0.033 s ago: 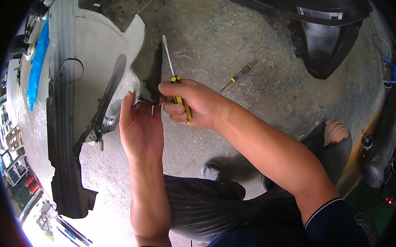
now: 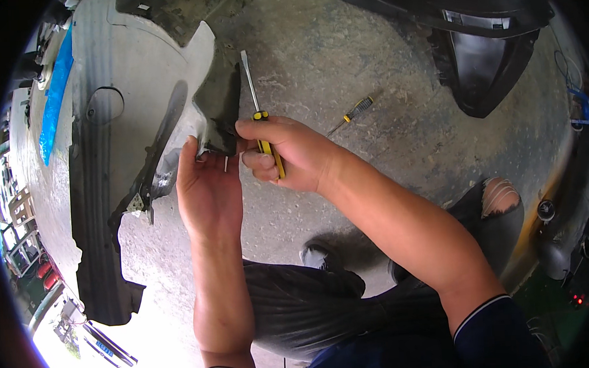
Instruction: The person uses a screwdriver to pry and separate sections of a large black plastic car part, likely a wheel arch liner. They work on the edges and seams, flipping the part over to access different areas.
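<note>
A large grey car bumper [image 2: 138, 65] stretches down the left side, with a dark corner [image 2: 222, 101] folded toward the middle. At the lower tip of that corner is my left hand [image 2: 211, 188], palm up, thumb on the near side and fingers curled behind the edge. A small pale pin-like piece [image 2: 226, 163] shows by its fingertips. My right hand [image 2: 286, 151] is closed around the yellow and black handle of a flathead screwdriver [image 2: 252, 86], whose blade points up and away. The right fingertips sit close to the bumper's corner; whether they touch it is hidden.
A second screwdriver [image 2: 358, 109] lies on the concrete floor [image 2: 386, 159] right of my hands. A black plastic car part [image 2: 478, 61] rests at the far right. Blue film [image 2: 58, 90] lies along the bumper's far left side. My bent knee [image 2: 499, 196] is at the right.
</note>
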Action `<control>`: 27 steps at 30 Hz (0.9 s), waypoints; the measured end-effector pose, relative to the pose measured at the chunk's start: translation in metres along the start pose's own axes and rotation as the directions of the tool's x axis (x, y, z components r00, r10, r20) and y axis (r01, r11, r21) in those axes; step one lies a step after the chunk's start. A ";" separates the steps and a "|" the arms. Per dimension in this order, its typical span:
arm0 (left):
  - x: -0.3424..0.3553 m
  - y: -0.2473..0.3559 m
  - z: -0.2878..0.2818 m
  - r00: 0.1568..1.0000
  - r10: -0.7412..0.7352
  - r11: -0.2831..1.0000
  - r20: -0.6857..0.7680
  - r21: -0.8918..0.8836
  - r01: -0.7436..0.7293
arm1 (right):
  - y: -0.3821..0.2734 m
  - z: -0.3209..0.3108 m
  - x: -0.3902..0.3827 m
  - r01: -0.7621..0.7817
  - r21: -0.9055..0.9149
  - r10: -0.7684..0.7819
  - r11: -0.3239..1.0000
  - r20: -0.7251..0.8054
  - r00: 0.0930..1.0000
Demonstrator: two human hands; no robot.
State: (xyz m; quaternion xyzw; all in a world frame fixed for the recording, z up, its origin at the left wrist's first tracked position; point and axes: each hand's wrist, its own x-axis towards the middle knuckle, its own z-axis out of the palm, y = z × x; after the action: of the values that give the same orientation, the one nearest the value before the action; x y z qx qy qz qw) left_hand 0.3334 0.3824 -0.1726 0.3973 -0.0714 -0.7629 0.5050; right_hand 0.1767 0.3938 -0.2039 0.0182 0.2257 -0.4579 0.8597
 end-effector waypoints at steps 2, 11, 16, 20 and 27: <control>0.000 0.000 0.003 0.999 0.013 1.000 -0.048 -0.007 -0.013 | -0.001 0.001 0.000 -0.011 -0.011 0.011 1.000 0.000 1.000; 0.003 0.009 -0.004 0.982 -0.062 0.997 0.179 0.056 0.052 | 0.007 0.022 -0.006 0.059 -0.060 -0.067 0.996 -0.136 0.988; -0.010 0.006 0.024 0.992 0.038 0.999 -0.119 -0.024 -0.041 | -0.002 0.034 -0.011 0.029 -0.217 -0.073 0.976 -0.201 0.977; -0.040 0.018 0.035 0.964 0.260 0.963 0.052 0.054 -0.263 | -0.022 0.078 -0.033 -0.025 -0.288 -0.012 0.957 -0.125 0.992; -0.049 0.080 0.071 0.268 0.614 -0.422 0.742 0.596 -0.684 | -0.064 0.142 -0.055 -0.117 -0.175 0.053 0.978 -0.332 0.942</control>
State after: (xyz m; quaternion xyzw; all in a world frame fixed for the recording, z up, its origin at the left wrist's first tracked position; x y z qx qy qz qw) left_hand 0.3509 0.3643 -0.0577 0.4445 -0.7420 -0.0741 0.4963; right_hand 0.1519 0.3656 -0.0432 0.0200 0.4065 -0.3869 0.8275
